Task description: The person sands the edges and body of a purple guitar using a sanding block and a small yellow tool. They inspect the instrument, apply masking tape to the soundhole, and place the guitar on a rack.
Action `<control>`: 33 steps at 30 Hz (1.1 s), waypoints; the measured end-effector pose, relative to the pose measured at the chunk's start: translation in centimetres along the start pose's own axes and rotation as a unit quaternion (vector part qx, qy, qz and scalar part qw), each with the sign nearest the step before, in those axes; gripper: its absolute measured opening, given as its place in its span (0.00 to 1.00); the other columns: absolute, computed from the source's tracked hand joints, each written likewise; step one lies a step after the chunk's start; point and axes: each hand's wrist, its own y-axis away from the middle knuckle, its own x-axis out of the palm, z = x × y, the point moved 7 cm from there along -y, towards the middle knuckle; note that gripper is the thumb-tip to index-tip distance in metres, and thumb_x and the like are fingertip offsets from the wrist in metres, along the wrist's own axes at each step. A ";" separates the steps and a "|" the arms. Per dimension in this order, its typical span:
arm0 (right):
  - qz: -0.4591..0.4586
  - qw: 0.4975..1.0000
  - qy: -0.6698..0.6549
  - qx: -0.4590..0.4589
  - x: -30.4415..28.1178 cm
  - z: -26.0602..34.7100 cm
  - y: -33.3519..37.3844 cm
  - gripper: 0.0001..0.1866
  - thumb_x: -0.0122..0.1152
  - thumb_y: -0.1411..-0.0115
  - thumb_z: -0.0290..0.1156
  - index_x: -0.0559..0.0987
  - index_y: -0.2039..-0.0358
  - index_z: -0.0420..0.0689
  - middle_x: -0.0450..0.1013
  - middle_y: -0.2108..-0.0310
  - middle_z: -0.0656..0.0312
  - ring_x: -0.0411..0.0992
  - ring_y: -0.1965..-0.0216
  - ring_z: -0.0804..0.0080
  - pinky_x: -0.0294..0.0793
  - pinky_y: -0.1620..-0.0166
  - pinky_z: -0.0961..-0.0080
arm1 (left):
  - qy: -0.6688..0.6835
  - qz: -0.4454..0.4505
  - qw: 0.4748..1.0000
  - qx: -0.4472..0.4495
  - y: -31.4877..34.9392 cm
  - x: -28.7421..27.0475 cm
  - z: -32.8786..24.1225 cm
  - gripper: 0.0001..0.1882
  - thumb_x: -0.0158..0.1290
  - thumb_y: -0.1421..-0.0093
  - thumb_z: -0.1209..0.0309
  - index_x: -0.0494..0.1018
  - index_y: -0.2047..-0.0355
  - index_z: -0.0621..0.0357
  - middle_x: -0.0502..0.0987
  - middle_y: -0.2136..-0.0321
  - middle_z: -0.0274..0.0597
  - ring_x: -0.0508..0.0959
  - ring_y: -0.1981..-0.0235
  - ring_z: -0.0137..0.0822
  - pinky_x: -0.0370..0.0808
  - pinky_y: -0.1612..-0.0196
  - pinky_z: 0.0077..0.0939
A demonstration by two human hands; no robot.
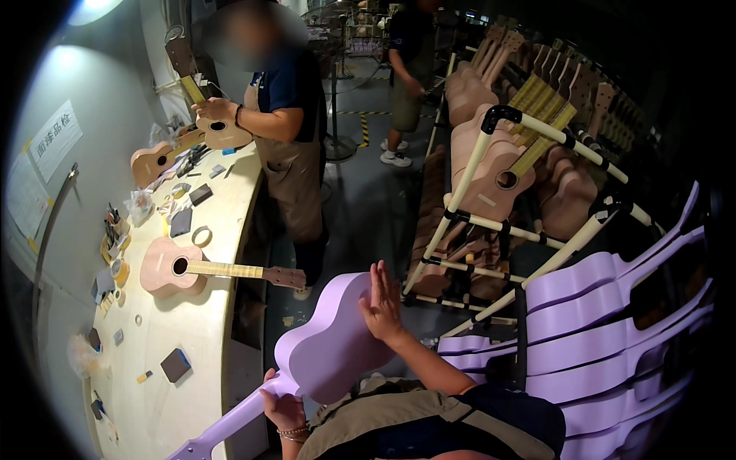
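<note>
A lilac ukulele [326, 349] is tilted in front of me, its smooth face without a sound hole turned toward me. Its neck runs down to the lower left, where the headstock is cut off by the picture's edge. My left hand [285, 406] is closed around the neck close to the body. Against the body's far right edge lies my right hand [383, 307], flat, with its fingers stretched out. To the left, an unpainted wooden ukulele [165, 268] rests on the workbench [165, 349], its headstock reaching past the bench's edge.
Sanding blocks [175, 366], tape rolls [202, 236] and small tools lie about the bench. Farther along it, a co-worker [284, 130] holds another wooden ukulele [222, 132]. On my right, lilac ukuleles [579, 337] hang close beside a pipe rack [468, 172] of unpainted ones. Another person [406, 77] stands behind.
</note>
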 end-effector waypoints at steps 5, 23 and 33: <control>0.056 0.988 -0.013 -0.146 0.3 6.2 2.0 0.39 0.23 0.41 0.59 0.49 0.39 0.39 0.40 0.37 0.50 0.36 0.35 0.58 0.26 0.39 0.52 | -0.002 0.021 1.000 -0.014 -0.6 0.7 0.2 0.25 0.46 0.44 0.49 0.64 0.53 0.54 0.71 0.61 0.40 0.74 0.60 0.39 0.77 0.67 0.32; -0.089 0.992 0.011 0.085 -3.4 -7.6 -3.0 0.37 0.28 0.39 0.57 0.45 0.38 0.45 0.40 0.37 0.51 0.39 0.36 0.56 0.38 0.39 0.54 | -0.050 0.058 0.996 -0.045 -1.8 1.8 1.1 0.28 0.47 0.47 0.45 0.66 0.55 0.54 0.70 0.63 0.35 0.73 0.63 0.37 0.72 0.69 0.29; 0.014 0.998 0.046 -0.037 -2.9 -2.6 0.2 0.43 0.19 0.43 0.64 0.42 0.38 0.42 0.35 0.36 0.53 0.33 0.35 0.60 0.26 0.39 0.55 | -0.050 0.023 0.996 -0.066 -2.2 2.5 1.0 0.27 0.45 0.45 0.46 0.66 0.54 0.54 0.70 0.61 0.36 0.71 0.57 0.39 0.69 0.56 0.35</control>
